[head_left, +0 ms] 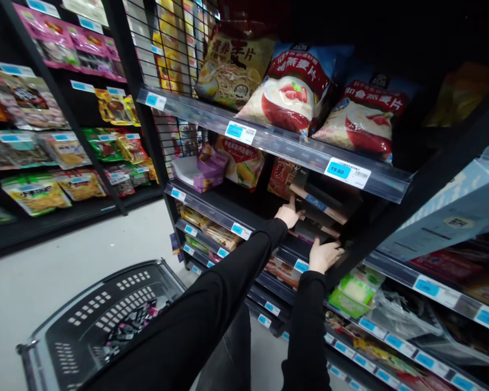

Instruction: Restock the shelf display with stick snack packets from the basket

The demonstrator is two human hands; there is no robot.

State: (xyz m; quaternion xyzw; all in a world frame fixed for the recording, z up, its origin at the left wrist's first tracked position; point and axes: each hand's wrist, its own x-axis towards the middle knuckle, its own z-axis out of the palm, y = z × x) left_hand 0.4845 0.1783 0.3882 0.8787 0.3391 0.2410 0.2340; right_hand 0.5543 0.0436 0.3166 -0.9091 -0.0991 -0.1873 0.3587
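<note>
Inside the middle shelf, my left hand (289, 213) grips the left side of a dark cardboard box (312, 231), one finger pointing up along it. My right hand (323, 256) holds the same box at its lower front right corner, thumb up and fingers towards the shelf post. Stacked just above is another dark box with a pale and blue band (320, 202). The far ends of both boxes are lost in shadow. Left of them stand a red packet (283, 176), an oat flake bag (241, 163) and a purple display box (201, 169).
A grey shopping basket (85, 288) with small dark and pink packets (136, 323) in it is at lower left. Overhead, a shelf edge (277, 144) carries large oat bags (295, 87). A black post (391, 212) and a light blue carton (444, 212) are close on the right.
</note>
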